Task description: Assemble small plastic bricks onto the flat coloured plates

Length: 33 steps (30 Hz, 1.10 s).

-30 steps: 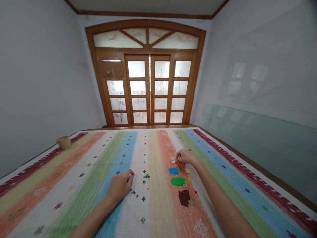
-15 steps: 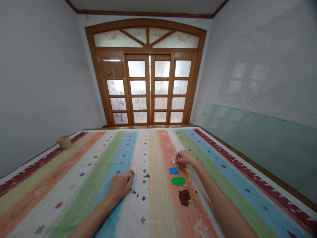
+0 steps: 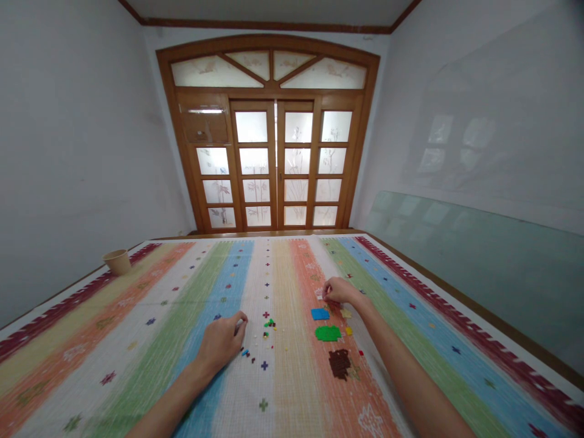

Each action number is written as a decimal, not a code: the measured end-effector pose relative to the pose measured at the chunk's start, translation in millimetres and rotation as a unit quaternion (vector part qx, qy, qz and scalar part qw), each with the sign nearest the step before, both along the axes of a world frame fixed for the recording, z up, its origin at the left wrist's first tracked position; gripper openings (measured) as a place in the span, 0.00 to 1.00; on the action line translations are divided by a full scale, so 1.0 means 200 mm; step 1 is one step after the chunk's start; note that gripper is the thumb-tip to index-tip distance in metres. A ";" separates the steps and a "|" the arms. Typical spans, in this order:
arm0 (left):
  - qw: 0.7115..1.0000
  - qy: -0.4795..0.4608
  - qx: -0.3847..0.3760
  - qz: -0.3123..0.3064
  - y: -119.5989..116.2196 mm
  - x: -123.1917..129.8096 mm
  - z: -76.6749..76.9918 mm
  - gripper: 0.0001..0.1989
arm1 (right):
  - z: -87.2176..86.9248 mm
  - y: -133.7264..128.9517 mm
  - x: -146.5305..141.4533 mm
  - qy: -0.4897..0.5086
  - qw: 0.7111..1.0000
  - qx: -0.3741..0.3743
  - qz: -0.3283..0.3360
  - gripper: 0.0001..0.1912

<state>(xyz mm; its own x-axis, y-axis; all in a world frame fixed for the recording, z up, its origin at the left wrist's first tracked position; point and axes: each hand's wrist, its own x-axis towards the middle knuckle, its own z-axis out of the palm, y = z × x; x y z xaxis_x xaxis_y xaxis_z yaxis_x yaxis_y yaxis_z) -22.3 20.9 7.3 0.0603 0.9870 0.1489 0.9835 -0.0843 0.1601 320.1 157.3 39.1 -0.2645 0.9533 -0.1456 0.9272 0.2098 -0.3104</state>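
My left hand (image 3: 224,338) rests on the cloth with its fingers curled; a greyish thing shows by the thumb, too small to name. Just right of it lie loose small pieces (image 3: 269,323) in green, brown, yellow, white and red, with a few blue ones (image 3: 246,353) closer to the fingers. My right hand (image 3: 340,290) is pinched at the cloth beside small white pieces (image 3: 319,297); whatever is between its fingertips is hidden. Below it sit flat clusters of blue pieces (image 3: 320,314), green pieces (image 3: 327,333) and dark brown pieces (image 3: 339,364).
Small yellow pieces (image 3: 349,331), cream pieces (image 3: 347,313) and a red piece (image 3: 361,353) lie beside my right forearm. A paper cup (image 3: 117,261) stands at the table's far left edge. The striped tablecloth (image 3: 296,389) covers the table; wooden doors (image 3: 277,164) stand beyond.
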 end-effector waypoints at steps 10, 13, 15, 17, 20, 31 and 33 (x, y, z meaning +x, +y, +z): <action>1.000 0.005 0.006 -0.006 0.00 0.00 0.00 0.13 | -0.01 0.01 0.00 0.004 1.000 0.000 0.001 0.08; 1.000 0.004 0.009 -0.006 0.00 0.00 -0.01 0.12 | 0.00 0.00 0.01 0.008 1.000 0.008 0.001 0.09; 1.000 0.005 0.011 -0.003 0.00 0.00 -0.01 0.12 | 0.02 0.00 0.00 0.015 1.000 0.014 0.001 0.09; 1.000 0.007 0.010 -0.001 0.00 0.00 -0.01 0.12 | 0.03 -0.01 -0.01 0.025 0.999 0.020 0.005 0.10; 1.000 0.006 0.008 -0.004 0.00 0.00 -0.01 0.13 | 0.07 -0.03 -0.05 0.046 0.998 0.039 0.020 0.10; 1.000 0.003 0.011 -0.007 0.00 0.00 -0.01 0.13 | 0.21 -0.17 -0.26 0.134 0.978 0.139 0.075 0.08; 1.000 0.004 0.008 -0.007 0.00 0.00 0.00 0.13 | 0.22 -0.20 -0.30 0.158 0.972 0.146 0.096 0.07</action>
